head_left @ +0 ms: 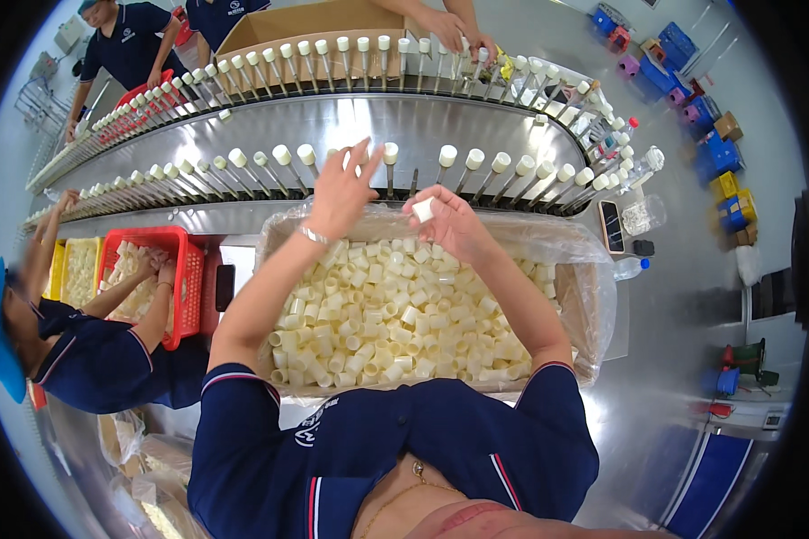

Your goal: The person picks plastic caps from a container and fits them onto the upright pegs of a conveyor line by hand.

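Right-hand fingers (440, 194) pinch a cap (422, 210), the blurred left hand (340, 195) seems spread; loading likely calls for aligning over the bare rod (413, 182).

Navy shirt (458, 422), striped cuffs (234, 375), silvery bracelet (313, 234)

Bright light, glare on steel tabletop (355, 117), left hand (340, 193) slightly blurred, edges bowed

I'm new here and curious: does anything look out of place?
One rod in the near row, close to the right hand, looks odd: it stands bare, while its neighbours wear white caps.
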